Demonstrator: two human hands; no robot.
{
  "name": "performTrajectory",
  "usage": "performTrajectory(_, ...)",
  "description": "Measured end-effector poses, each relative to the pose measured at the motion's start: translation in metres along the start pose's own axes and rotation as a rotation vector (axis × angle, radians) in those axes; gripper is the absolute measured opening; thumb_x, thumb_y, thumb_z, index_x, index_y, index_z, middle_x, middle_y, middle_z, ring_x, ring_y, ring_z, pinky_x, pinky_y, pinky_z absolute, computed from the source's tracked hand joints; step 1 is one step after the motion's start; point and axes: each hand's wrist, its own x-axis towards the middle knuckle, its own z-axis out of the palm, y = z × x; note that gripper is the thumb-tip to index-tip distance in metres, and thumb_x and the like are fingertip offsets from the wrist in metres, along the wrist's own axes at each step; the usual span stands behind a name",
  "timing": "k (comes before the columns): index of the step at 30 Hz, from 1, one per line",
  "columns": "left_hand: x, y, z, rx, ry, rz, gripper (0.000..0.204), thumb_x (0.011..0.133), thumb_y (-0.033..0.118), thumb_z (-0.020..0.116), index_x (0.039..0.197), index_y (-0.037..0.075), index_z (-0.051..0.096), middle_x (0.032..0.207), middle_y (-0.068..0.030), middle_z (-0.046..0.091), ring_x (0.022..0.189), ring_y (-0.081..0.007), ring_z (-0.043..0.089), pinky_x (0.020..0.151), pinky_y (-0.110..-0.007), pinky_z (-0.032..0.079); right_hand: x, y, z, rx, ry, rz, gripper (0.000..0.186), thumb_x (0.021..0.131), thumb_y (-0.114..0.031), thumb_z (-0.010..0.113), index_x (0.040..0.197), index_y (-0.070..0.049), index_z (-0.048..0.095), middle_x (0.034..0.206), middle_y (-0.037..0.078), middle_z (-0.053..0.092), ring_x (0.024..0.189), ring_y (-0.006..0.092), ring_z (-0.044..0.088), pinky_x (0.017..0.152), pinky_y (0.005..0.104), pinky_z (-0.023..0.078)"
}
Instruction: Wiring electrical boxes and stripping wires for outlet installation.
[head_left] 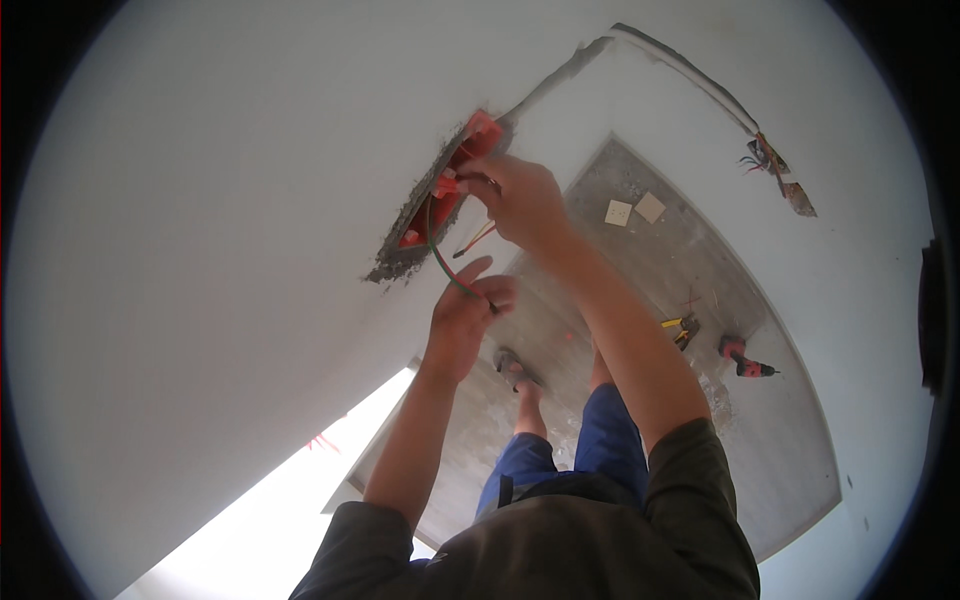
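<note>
White walls are rising around a grey floor, where a drill and pliers are lying. Red and green wires are hanging from a red box sunk in the wall — the left hand is clamping its fingers on their lower stretch, while the right hand is holding its fingers bent at the box — whether gripping anything, one cannot tell.

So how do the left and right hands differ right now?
The right hand is up at the red box; the left hand is lower, at the green and red wires. The right hand's fingers point leftward, the left hand's rightward. Both are bare.
</note>
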Motion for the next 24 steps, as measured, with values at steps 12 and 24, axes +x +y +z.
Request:
performTrajectory(12,-0.014,-0.024,-0.023,-0.023,0.075,0.006,0.044,0.095,0.011,0.054,0.138,0.001,0.048,0.118,-0.0149,0.065,0.104,-0.0234,0.064,0.092,-0.039,0.052,0.022,0.006,-0.004,0.434,-0.202,0.494,0.018,0.086,-0.020,0.072,0.089,-0.002,0.074,0.070,0.005,0.067,0.056,0.0111,0.062,0.052,0.0262,0.046)
performTrajectory(24,-0.055,-0.021,-0.022,0.180,0.331,0.200,0.041,0.101,0.020,0.054,0.136,0.000,0.049,0.103,-0.0084,0.059,0.091,-0.0178,0.059,0.080,-0.032,0.050,0.020,0.006,-0.022,0.383,0.118,0.414,0.025,0.089,-0.026,0.071,0.089,-0.001,0.073,0.067,0.004,0.065,0.057,0.0095,0.059,0.055,0.0261,0.046)
